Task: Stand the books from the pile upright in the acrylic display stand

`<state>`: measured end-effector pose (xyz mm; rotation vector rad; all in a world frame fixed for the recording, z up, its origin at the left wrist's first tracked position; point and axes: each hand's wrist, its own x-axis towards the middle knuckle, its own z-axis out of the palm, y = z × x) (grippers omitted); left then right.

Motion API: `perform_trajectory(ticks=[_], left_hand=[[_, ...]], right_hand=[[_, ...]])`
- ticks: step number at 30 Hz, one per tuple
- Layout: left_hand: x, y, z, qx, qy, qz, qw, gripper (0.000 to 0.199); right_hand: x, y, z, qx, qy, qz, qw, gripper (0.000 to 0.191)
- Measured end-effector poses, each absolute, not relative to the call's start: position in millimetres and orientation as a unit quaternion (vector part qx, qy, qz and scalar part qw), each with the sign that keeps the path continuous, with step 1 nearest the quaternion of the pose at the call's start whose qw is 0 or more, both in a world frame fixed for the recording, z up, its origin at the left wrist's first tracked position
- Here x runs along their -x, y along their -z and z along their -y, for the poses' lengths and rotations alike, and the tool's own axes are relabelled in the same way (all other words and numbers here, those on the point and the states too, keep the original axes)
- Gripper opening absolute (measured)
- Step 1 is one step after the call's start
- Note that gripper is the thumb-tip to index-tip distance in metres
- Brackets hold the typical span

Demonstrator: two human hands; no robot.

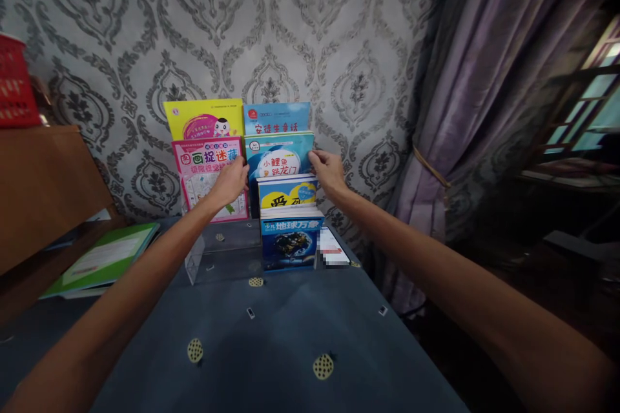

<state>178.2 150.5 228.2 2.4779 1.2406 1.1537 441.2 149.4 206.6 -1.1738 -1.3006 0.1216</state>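
A teal picture book [254,156] stands upright in the right column of a clear stepped stand [194,261]. My left hand [231,182] is closed at its left edge, partly in front of a pink book [199,160]. On the opposite edge, the thumb and fingers of my right hand [330,171] pinch the same teal book. Behind it rises a light blue book [278,115]. In front are a yellow-and-blue book [267,190] and, lowest, a dark blue book with a globe [290,246]. A yellow book [181,117] stands behind the pink one.
Green-covered books [104,258] lie at the left beside a wooden cabinet [48,187] with a red basket [17,80] on top. A flat white item [334,242], partly blurred out, lies right of the stand. A purple curtain [465,77] hangs beyond the table's [271,361] right edge.
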Motion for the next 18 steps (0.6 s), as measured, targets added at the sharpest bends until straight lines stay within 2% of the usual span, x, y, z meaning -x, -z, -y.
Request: perform_trajectory(ticks=[18], left_hand=[[-174.9, -227.9, -148.3, -0.813, -0.406, -0.401, 0.111, 0.006]], right_hand=[[-438.2, -215.2, -143.6, 0.514, -0.067, 0.583, 0.626, 0.042]])
